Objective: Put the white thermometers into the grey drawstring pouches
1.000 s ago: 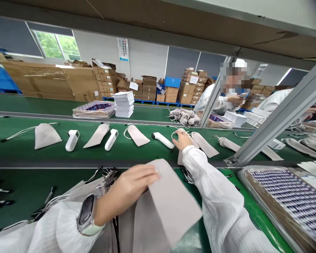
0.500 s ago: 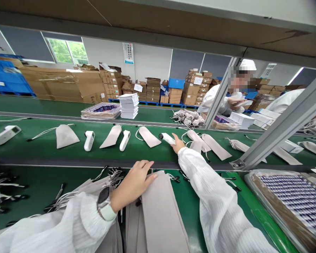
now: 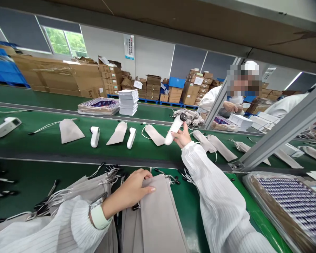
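Observation:
My right hand (image 3: 182,136) grips a white handheld infrared thermometer (image 3: 174,129) with a dark round tip, lifted above the green belt. Near the front, my left hand (image 3: 137,185) pinches the upper left edge of a grey drawstring pouch (image 3: 160,211), the top one of a stack; its thumb lies on the cloth and the other fingertips are partly hidden. More grey pouches with white cords lie under my left forearm. On the belt, other white thermometers (image 3: 95,137) alternate with grey pouches (image 3: 71,131).
A metal post (image 3: 276,130) slants across the right side, and a shelf (image 3: 158,26) spans overhead. At right sits a plastic-wrapped tray of batteries (image 3: 287,207). Beyond the belt stand a paper stack (image 3: 128,102), another tray (image 3: 98,106) and a co-worker in white (image 3: 213,98).
My right hand has raised the thermometer off the belt and turned its dark tip upward. My left fingers have curled at the pouch's edge. Belt items at left have shifted right.

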A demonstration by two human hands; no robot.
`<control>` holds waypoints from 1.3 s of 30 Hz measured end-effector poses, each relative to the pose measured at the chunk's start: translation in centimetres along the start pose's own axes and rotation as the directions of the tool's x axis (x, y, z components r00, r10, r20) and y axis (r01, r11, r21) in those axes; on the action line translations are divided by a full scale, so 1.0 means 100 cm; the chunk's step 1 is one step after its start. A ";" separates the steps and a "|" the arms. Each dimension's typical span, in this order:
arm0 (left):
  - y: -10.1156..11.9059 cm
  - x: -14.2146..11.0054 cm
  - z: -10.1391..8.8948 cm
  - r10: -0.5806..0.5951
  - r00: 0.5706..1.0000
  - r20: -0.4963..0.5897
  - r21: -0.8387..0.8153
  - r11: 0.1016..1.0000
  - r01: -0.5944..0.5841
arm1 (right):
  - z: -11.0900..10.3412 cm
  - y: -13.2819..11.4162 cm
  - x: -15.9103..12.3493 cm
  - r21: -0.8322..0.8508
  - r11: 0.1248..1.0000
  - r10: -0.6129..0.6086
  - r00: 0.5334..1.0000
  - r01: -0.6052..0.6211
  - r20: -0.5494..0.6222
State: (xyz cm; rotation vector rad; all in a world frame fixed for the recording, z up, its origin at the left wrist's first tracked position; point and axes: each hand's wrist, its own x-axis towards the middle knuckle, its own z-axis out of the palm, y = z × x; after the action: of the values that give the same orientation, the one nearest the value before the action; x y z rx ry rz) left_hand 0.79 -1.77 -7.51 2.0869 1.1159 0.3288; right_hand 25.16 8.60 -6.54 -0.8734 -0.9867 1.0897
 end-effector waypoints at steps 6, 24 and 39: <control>0.001 -0.001 0.006 0.079 0.990 -0.118 0.118 0.991 -0.065 | 0.020 -0.021 -0.014 -0.018 0.999 0.038 0.995 -0.037 0.091; 0.026 -0.017 -0.035 0.233 0.822 -0.520 0.022 0.966 -0.259 | 0.087 -0.043 -0.078 -0.307 0.916 0.390 0.744 -0.256 0.543; 0.057 -0.050 -0.085 0.024 0.968 -0.251 -0.370 0.922 -0.119 | 0.074 -0.041 -0.071 -0.378 0.918 0.145 0.788 0.118 0.598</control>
State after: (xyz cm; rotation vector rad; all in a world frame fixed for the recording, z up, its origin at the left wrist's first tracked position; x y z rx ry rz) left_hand -3.14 -3.71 3.02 1.7716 1.0162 0.7915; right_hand 18.25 1.44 -1.81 -0.8548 -1.8108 1.2400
